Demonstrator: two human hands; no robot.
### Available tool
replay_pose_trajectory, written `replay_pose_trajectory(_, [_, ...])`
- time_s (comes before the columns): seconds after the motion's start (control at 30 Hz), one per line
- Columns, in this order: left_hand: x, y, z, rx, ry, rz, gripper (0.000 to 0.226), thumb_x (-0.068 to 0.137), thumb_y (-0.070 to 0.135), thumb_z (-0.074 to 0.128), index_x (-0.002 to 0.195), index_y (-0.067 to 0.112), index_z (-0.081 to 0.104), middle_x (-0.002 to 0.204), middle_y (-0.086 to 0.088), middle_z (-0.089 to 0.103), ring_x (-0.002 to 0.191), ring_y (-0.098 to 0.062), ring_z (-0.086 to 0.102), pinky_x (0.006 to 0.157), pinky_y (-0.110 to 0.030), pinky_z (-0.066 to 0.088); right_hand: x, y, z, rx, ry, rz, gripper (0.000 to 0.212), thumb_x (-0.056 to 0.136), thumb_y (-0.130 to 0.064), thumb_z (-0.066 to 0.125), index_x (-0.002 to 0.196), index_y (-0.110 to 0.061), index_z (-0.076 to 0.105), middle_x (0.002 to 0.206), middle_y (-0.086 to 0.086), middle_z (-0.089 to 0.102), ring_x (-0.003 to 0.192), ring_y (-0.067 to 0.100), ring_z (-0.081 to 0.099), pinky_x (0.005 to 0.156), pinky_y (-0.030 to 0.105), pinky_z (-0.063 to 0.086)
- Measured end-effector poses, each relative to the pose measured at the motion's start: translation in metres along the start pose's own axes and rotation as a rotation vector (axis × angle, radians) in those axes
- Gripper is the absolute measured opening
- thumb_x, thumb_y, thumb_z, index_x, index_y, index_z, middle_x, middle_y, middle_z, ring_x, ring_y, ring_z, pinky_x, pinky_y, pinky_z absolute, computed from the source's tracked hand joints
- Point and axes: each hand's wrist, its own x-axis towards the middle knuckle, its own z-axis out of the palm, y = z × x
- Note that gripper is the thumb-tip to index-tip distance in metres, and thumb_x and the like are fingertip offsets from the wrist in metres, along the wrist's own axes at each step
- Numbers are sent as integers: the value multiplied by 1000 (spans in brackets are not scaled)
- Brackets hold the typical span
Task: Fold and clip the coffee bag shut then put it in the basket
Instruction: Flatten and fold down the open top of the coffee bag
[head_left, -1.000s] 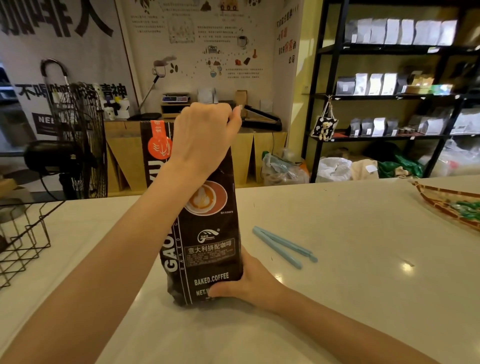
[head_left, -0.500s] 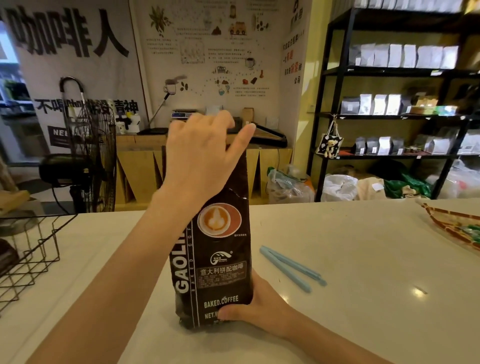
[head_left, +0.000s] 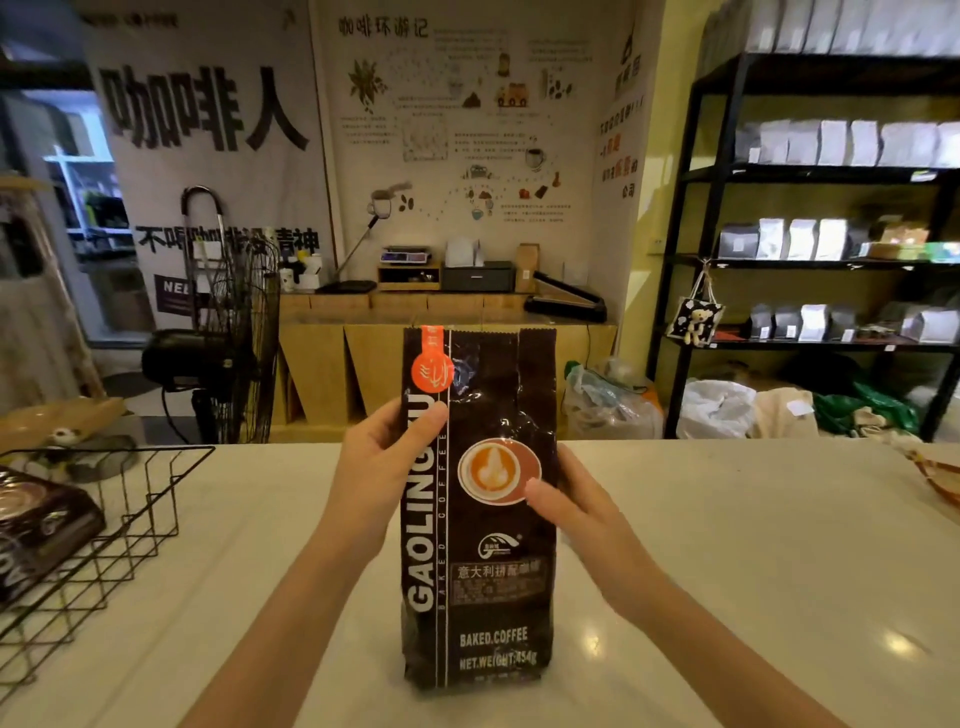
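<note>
A tall dark coffee bag (head_left: 480, 577) with an orange label stands upright on the white counter (head_left: 753, 545), its top unfolded and straight. My left hand (head_left: 382, 467) grips its left edge at mid height, thumb on the front. My right hand (head_left: 574, 501) holds the right edge at about the same height, thumb near the printed coffee cup. A black wire basket (head_left: 130, 499) sits at the left end of the counter. The blue clip is hidden behind the bag and my right hand.
Another dark coffee bag (head_left: 36, 530) lies in the wire basket. A woven tray (head_left: 940, 475) pokes in at the counter's right edge. Beyond the counter stand a fan (head_left: 228, 332), a wooden bench and black shelves (head_left: 831, 260) with bags.
My left hand came down from the bag's top to its left side. My right hand rose from the bag's base to its right side. The bag's top now stands uncovered.
</note>
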Motion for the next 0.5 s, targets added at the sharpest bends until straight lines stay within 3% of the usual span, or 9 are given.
replay_pose_trajectory(0.07, [-1, -1, 4, -38, 21, 11, 7, 72, 26, 61, 75, 26, 66, 65, 7, 74, 62, -10, 69, 53, -20, 54, 15, -21, -1, 33, 109, -120, 29, 85, -34, 54, 114, -30, 52, 104, -8, 68, 90, 1, 67, 67, 13, 53])
replay_pose_trajectory(0.13, [-3, -3, 7, -41, 50, 31, 10, 79, 22, 59, 73, 26, 67, 64, 6, 74, 61, -12, 69, 53, -23, 54, 24, -34, 1, 9, 182, -201, 17, 90, -22, 49, 101, -29, 59, 92, -8, 71, 83, 4, 69, 62, 14, 53])
replay_pose_trajectory(0.2, [-4, -2, 7, -38, 78, 46, 13, 79, 22, 58, 72, 26, 68, 65, 5, 74, 61, -13, 70, 54, -26, 54, 29, -38, 5, -18, 225, -256, 17, 90, -18, 49, 92, -29, 61, 81, -11, 73, 80, 6, 70, 61, 16, 54])
replay_pose_trajectory(0.27, [-4, -1, 5, -41, 82, 71, 10, 77, 23, 59, 78, 27, 67, 70, 4, 75, 66, -14, 70, 58, -29, 54, 29, -39, 7, -11, 229, -297, 20, 90, -13, 49, 98, -29, 59, 76, -11, 75, 77, 9, 71, 60, 18, 55])
replay_pose_trajectory(0.37, [-5, 2, 4, -21, 35, 170, 45, 75, 23, 58, 117, 32, 49, 90, 1, 74, 80, -19, 71, 66, -35, 58, 29, -41, 6, 49, 185, -350, 43, 89, -8, 49, 118, -40, 43, 81, -10, 76, 81, 14, 72, 60, 22, 57])
replay_pose_trajectory(0.43, [-7, 2, 5, -35, 28, 223, 62, 77, 21, 56, 126, 49, 30, 100, 2, 71, 85, -19, 70, 66, -34, 59, 30, -40, 4, 17, 167, -377, 41, 89, -7, 49, 112, -41, 52, 87, -12, 75, 89, 17, 70, 63, 23, 58])
replay_pose_trajectory(0.5, [-8, 2, 4, 10, 7, 291, 56, 79, 22, 53, 121, 53, 33, 113, 6, 65, 98, -17, 66, 72, -31, 58, 31, -40, 1, -10, 148, -361, 32, 87, -9, 51, 102, -35, 63, 89, -17, 74, 93, 14, 69, 64, 20, 57])
